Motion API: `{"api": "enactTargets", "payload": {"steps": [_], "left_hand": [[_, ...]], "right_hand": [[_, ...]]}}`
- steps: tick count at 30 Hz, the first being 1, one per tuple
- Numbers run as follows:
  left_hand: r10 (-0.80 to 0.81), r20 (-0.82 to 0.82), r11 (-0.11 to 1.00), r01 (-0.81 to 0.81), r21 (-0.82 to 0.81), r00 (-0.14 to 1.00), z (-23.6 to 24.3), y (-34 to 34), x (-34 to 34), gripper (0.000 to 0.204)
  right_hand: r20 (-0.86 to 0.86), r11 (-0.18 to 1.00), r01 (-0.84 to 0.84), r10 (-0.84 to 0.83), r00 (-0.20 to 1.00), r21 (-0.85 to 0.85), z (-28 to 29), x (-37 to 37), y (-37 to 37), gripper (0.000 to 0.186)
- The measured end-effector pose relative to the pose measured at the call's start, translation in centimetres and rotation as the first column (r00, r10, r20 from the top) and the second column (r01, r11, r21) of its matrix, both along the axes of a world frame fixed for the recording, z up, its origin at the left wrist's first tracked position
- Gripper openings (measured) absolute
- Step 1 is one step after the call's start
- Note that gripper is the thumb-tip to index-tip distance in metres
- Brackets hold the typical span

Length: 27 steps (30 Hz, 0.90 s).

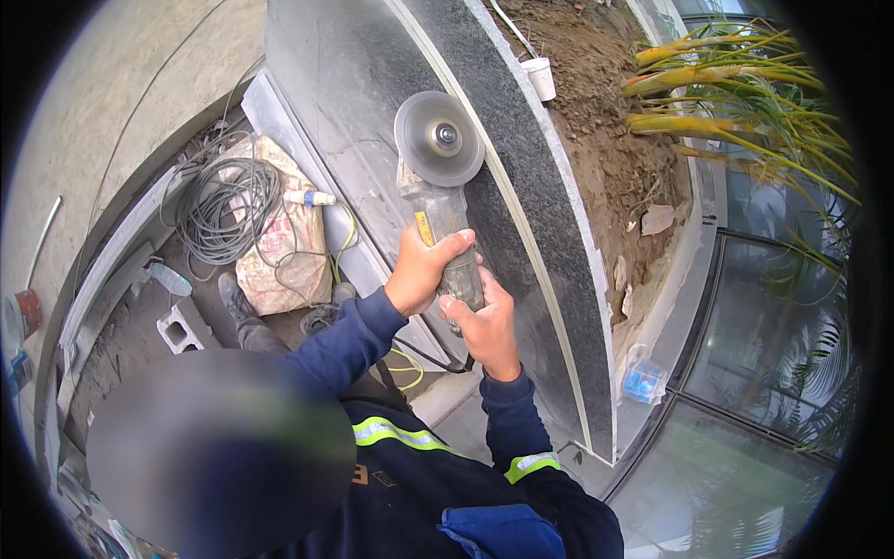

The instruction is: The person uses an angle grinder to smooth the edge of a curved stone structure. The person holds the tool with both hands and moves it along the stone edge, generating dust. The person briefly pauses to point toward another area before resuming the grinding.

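Smooth pale concrete fills the upper left, and a curved stone ledge sweeps down through the middle, its dark, finely speckled face split from a smoother grey one by a narrow pale strip. Beyond its chipped edge lies a bed of crumbly brown soil, with a small white cup near the rim and yellow palm stems fanning into thin green leaves. Glass panels in dark frames run along the right.

Over the ledge is a dusty grey grinder, its round, flat disc uppermost, with a metal hub at the centre; whether the disc touches the stone I cannot tell. The left hand has its grip wrapped around the body, thumb laid across the casing. Just below, the right hand has its grip closed about the rear end. Both wrists emerge from dark blue cloth sleeves.

To the left, a loose coil of grey cable rests partly on a wrinkled, stained sack, near a rough hollow block. A crumpled clear bag with something blue inside sits by the ledge's lower right.
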<state>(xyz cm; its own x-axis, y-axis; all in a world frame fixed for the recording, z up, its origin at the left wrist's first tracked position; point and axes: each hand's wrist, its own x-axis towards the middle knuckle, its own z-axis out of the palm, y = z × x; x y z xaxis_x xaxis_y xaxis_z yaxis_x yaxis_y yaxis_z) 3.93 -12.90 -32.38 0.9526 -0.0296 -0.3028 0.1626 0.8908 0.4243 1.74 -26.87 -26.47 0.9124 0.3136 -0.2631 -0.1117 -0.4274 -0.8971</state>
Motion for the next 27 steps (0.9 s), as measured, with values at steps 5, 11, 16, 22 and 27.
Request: {"api": "enactTargets", "payload": {"steps": [5,11,16,22,27], "left_hand": [[-0.023,-0.014,1.0,0.023,-0.001,1.0,-0.2,-1.5,-1.4,0.029],[-0.016,-0.02,1.0,0.015,-0.008,1.0,-0.2,-2.3,-2.0,0.028],[-0.021,-0.028,0.999,0.022,0.025,0.999,0.0,-2.4,-2.2,0.027],[-0.014,-0.006,0.999,0.014,0.038,1.0,-0.1,-2.1,-2.0,0.027],[-0.025,-0.023,0.999,0.026,0.03,0.999,-0.1,-1.4,-1.2,0.028]], "right_hand": [[-0.077,1.0,0.02,-0.019,0.997,0.015,0.4,-1.5,-1.6,0.06],[-0.089,1.0,0.006,-0.004,0.996,0.015,0.7,-1.9,-2.3,0.062],[-0.065,0.999,-0.004,0.006,0.998,0.044,0.4,-2.1,-2.5,0.065],[-0.063,0.998,-0.009,0.012,0.998,0.059,0.9,-1.8,-1.9,0.065],[-0.077,0.999,-0.019,0.023,0.997,0.045,0.5,-0.8,-1.4,0.064]]}}
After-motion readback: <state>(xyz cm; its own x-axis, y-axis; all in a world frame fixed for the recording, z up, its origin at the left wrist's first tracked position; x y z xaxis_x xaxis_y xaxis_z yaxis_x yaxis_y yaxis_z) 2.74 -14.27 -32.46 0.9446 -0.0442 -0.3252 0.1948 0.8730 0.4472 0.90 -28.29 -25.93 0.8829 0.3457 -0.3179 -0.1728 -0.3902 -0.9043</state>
